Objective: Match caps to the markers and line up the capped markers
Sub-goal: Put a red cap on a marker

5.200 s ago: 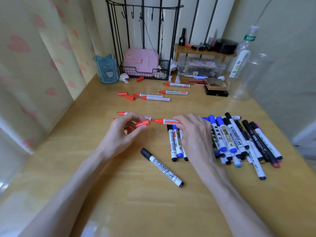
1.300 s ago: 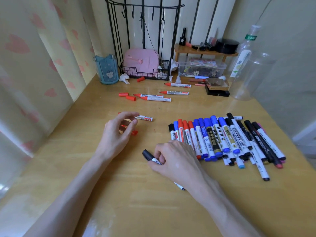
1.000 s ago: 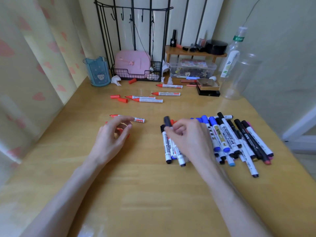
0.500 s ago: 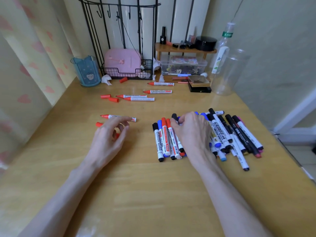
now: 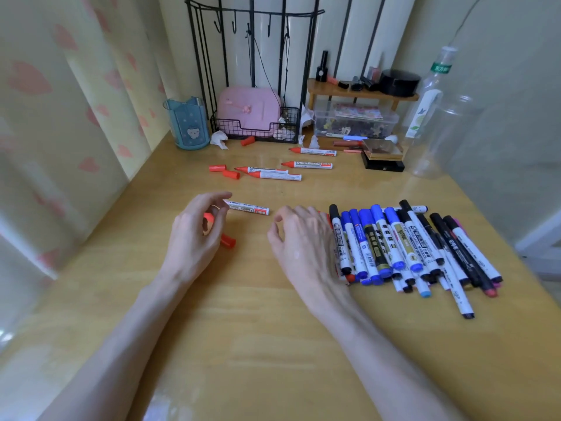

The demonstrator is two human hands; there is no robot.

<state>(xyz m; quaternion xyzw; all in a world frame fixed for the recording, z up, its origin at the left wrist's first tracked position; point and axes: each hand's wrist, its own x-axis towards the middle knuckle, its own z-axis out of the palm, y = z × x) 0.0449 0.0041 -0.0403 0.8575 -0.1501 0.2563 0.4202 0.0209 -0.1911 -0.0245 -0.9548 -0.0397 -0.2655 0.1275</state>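
My left hand (image 5: pixel 194 238) hovers over the left middle of the bench (image 5: pixel 273 344), fingers loosely curved and thumb and forefinger apart, gripping nothing that I can make out. Its forefinger tip is at the tip end of an uncapped red marker (image 5: pixel 247 207) lying crosswise just beyond it. One red cap (image 5: pixel 228 241) lies on the bench just right of the palm. Another red piece (image 5: pixel 207 218) shows through the gap under the thumb, and I cannot tell whether the hand touches it.

My right hand (image 5: pixel 303 241) is slack too, fingers half curled and empty, covering the left end of the row of capped markers (image 5: pixel 379 238). Those lie side by side to the right, in black, blue and red. Further off lie four more uncapped red markers (image 5: pixel 273 173) and two loose caps (image 5: pixel 217 168).
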